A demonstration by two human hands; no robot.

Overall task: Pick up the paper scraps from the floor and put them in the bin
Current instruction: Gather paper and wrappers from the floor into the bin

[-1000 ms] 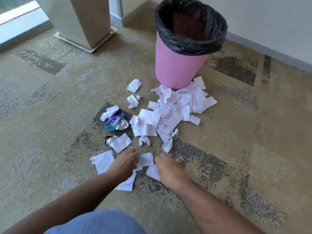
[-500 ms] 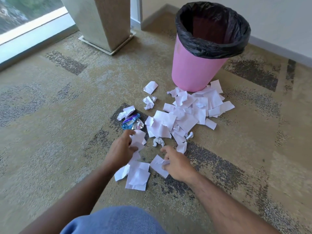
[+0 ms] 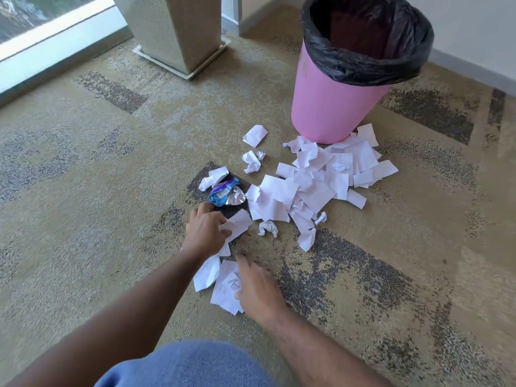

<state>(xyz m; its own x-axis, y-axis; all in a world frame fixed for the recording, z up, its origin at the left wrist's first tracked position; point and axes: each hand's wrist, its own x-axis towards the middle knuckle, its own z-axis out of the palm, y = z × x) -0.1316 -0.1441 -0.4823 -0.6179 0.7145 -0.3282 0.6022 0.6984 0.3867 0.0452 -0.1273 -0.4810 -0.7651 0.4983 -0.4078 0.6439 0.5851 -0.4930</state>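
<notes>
A pink bin (image 3: 329,107) lined with a black bag stands on the carpet at the upper right. Several white paper scraps (image 3: 315,180) lie in a heap at its foot. My left hand (image 3: 205,231) is closed on a white scrap (image 3: 237,223) just below a blue foil wrapper (image 3: 224,194). My right hand (image 3: 258,289) rests on crumpled white scraps (image 3: 226,289) nearer to me, fingers curled onto them. A small paper ball (image 3: 267,228) lies between the hands and the heap.
A stone-coloured pedestal (image 3: 178,32) stands at the back left beside a window sill (image 3: 55,43). A wall with skirting runs behind the bin. My knee in blue jeans (image 3: 184,364) is at the bottom edge.
The view has shifted closer to the floor. My left hand has taken hold of a scrap near the wrapper, and my right hand has slid left onto the near pile.
</notes>
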